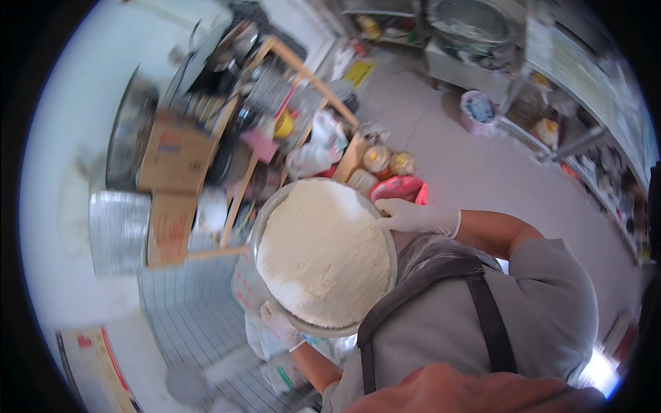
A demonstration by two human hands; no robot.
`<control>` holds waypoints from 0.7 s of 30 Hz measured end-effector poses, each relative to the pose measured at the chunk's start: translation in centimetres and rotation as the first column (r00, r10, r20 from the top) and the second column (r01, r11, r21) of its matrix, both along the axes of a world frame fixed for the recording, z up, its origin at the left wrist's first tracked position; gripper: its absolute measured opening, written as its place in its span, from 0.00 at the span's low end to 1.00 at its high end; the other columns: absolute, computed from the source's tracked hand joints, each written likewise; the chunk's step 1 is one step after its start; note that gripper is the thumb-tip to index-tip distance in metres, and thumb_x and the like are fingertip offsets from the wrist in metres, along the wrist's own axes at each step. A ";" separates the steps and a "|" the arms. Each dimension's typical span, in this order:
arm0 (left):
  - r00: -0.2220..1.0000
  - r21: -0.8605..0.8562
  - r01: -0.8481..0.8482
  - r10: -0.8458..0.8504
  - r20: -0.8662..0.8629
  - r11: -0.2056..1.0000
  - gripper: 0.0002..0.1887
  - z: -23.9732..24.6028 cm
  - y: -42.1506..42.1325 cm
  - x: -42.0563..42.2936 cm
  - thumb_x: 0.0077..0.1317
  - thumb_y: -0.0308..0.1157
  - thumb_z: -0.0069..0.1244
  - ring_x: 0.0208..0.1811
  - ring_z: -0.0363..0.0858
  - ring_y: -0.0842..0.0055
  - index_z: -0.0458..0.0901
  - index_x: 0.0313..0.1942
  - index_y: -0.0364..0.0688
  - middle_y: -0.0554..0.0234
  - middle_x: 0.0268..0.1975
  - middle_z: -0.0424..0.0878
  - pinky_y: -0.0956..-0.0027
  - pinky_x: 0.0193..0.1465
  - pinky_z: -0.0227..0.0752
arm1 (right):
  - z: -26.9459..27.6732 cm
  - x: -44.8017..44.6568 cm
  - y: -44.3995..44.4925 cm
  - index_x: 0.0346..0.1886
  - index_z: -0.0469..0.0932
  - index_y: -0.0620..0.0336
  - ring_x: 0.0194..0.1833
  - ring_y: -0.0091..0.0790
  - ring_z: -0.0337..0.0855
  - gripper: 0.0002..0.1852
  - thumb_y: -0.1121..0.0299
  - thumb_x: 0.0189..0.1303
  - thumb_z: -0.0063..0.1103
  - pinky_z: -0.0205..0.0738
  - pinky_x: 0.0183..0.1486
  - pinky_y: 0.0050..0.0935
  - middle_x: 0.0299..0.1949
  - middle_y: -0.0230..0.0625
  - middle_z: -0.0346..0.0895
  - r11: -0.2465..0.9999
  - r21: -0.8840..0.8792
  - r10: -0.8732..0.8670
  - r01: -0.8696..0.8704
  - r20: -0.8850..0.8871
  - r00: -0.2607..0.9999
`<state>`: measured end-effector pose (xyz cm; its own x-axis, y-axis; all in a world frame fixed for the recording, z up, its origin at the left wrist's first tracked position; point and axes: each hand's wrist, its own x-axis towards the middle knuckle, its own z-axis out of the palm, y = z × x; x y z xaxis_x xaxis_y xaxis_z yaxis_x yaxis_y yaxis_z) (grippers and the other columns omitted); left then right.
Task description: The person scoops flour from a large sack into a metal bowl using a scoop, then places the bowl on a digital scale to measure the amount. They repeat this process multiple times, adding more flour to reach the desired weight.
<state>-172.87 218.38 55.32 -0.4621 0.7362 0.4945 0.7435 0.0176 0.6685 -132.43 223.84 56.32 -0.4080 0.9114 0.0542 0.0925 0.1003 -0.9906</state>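
A wide metal basin (256,227) is heaped with pale cream powder (320,253) that looks like flour, with whiter patches at two sides. I carry it before my body, its near rim close to a dark apron (444,258). White gloves cover both hands. My left hand (281,326) grips the lower left rim, with some fingers hidden beneath the basin. On the opposite side, my right hand (413,216) grips the rim with the thumb on top.
A wooden rack (315,82) holds pots, bags and a perforated metal container. Cardboard boxes (178,152) stand by the wall. Oil bottles (377,158) and a red plastic bag (400,189) are on the floor beyond my right hand. A pink bucket (477,113) stands near metal shelving (578,139).
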 end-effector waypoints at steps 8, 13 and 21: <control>0.813 -0.077 0.579 -0.582 -0.020 0.811 0.14 4.5 20.0 8.6 0.60 0.34 0.42 0.26 0.71 0.65 0.74 0.31 0.29 0.50 0.25 0.76 0.64 0.32 0.64 | 2.6 6.1 -5.4 0.42 0.69 0.67 0.32 0.25 0.73 0.16 0.65 0.55 0.51 0.70 0.31 0.24 0.33 0.37 0.73 0.799 -0.077 -0.596 0.596 0.020 0.803; 0.583 -0.180 0.808 -0.806 0.102 0.562 0.14 1.6 38.4 19.9 0.59 0.35 0.43 0.31 0.76 0.69 0.76 0.32 0.30 0.49 0.29 0.78 0.68 0.36 0.67 | 2.3 11.2 1.9 0.42 0.70 0.67 0.29 0.24 0.73 0.16 0.66 0.53 0.53 0.70 0.29 0.22 0.30 0.35 0.73 0.617 -0.141 -0.775 0.774 0.058 0.629; 0.284 -0.037 0.959 -0.941 0.183 0.282 0.12 -1.9 47.7 27.4 0.59 0.33 0.47 0.29 0.74 0.78 0.76 0.31 0.30 0.58 0.27 0.79 0.72 0.35 0.67 | -1.3 5.1 4.2 0.38 0.70 0.67 0.25 0.24 0.75 0.13 0.67 0.52 0.52 0.69 0.26 0.20 0.27 0.35 0.74 0.319 -0.103 -0.948 0.942 -0.042 0.316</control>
<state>-145.50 266.12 53.37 0.5659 0.7348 0.3739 0.2170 -0.5703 0.7923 -127.37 228.04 55.02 0.7358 0.6768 -0.0226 0.0141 -0.0487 -0.9987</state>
